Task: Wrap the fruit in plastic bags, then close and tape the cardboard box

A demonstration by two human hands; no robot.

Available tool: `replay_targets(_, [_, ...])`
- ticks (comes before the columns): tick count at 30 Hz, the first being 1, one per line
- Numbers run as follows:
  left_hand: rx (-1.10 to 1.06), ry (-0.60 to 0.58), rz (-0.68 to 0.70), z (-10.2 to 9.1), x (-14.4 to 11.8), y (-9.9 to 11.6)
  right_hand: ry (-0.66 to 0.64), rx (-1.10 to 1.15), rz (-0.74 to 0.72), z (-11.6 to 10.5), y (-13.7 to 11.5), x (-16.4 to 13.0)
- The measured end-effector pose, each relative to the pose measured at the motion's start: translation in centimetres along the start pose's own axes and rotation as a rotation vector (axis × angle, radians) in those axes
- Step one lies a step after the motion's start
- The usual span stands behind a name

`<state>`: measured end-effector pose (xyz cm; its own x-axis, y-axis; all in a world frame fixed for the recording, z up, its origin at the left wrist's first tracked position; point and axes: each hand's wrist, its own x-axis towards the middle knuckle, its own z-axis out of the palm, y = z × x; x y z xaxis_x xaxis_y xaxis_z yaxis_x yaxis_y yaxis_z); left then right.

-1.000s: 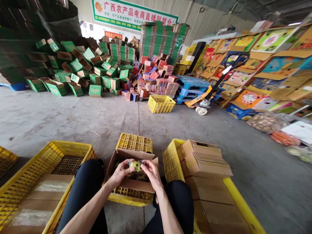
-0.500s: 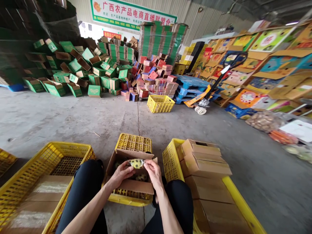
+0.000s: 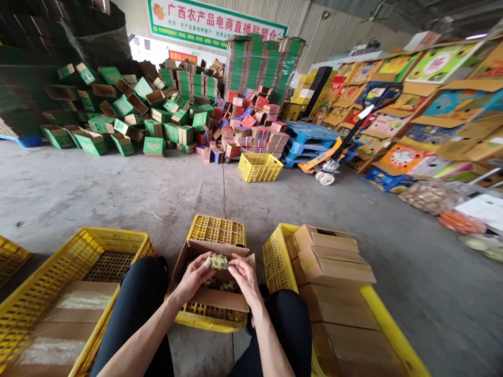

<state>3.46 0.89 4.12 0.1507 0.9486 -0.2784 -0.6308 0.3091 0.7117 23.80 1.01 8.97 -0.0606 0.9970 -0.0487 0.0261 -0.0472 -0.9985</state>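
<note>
A small yellow-green wrapped fruit (image 3: 218, 261) is held between my two hands above an open cardboard box (image 3: 214, 300). My left hand (image 3: 194, 277) grips its left side and my right hand (image 3: 242, 276) pinches its right side. More of the same fruit lie inside the box, partly hidden by my hands. The box rests on a yellow plastic crate (image 3: 217, 229) between my knees.
A large yellow crate (image 3: 84, 246) with flat cardboard stands at my left. Another yellow crate (image 3: 275, 256) at my right holds several closed cardboard boxes (image 3: 332, 267). Farther off are piles of green and red cartons, a small yellow crate (image 3: 260, 167) and a pallet jack (image 3: 328, 166).
The fruit has been lifted slightly and turned between my fingers above the box; both hands stay on it.
</note>
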Motion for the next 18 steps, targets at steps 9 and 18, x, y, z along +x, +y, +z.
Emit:
replay_targets(9, [0.065, -0.089, 0.009, 0.40, -0.73, 0.25, -0.009, 0.161, 0.137, 0.01, -0.37, -0.70])
replay_targets(18, [-0.018, -0.007, -0.001, 0.03, -0.25, -0.37, -0.039, 0.146, 0.095, -0.07, -0.19, -0.72])
